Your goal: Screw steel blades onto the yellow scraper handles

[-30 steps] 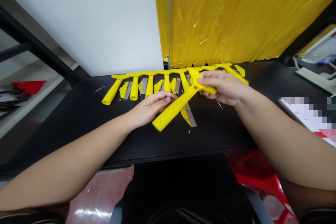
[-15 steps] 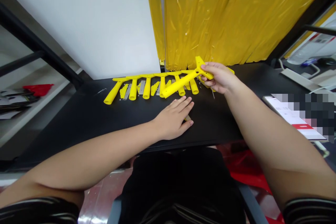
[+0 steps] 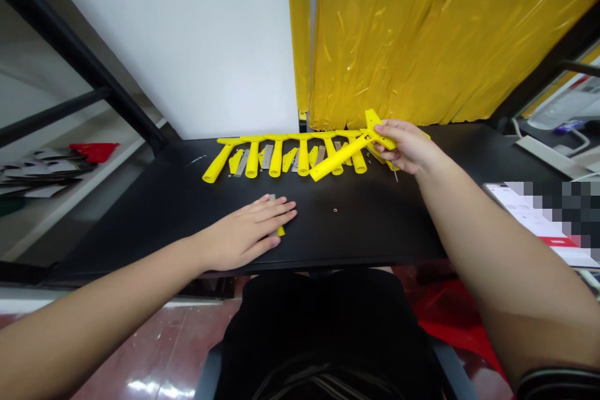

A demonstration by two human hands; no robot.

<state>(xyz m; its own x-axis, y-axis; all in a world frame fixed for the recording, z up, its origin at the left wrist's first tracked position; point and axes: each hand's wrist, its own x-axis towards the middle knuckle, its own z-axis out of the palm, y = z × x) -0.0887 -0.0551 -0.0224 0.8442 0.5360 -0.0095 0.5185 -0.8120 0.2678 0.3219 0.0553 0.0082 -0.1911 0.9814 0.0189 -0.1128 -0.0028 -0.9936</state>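
My left hand (image 3: pixel 248 231) lies flat with stretched fingers on the black table, over a metal blade and a small yellow plate (image 3: pixel 281 231) that are mostly covered. Raised above the table, my right hand (image 3: pixel 405 144) pinches the T-shaped head of a yellow scraper handle (image 3: pixel 340 157), whose tube points down and left. A thin metal shaft (image 3: pixel 395 174) juts out below the right fingers; its other end is hidden. Behind, several like yellow handles (image 3: pixel 275 156) lie in a row, with metal blades (image 3: pixel 268 156) and yellow plates (image 3: pixel 289 159) between them.
A tiny ring-shaped part (image 3: pixel 335 210) lies on the black table (image 3: pixel 375 225). At the back stand a white panel (image 3: pixel 187 44) and yellow plastic wrap (image 3: pixel 398 31). A phone-like screen (image 3: pixel 520 212) is at right; a shelf with a red packet (image 3: pixel 96 151) is at left.
My left hand has slid left across the table with the pieces beneath it, uncovering the tiny ring. My right hand still holds the scraper handle. The view has shifted slightly.
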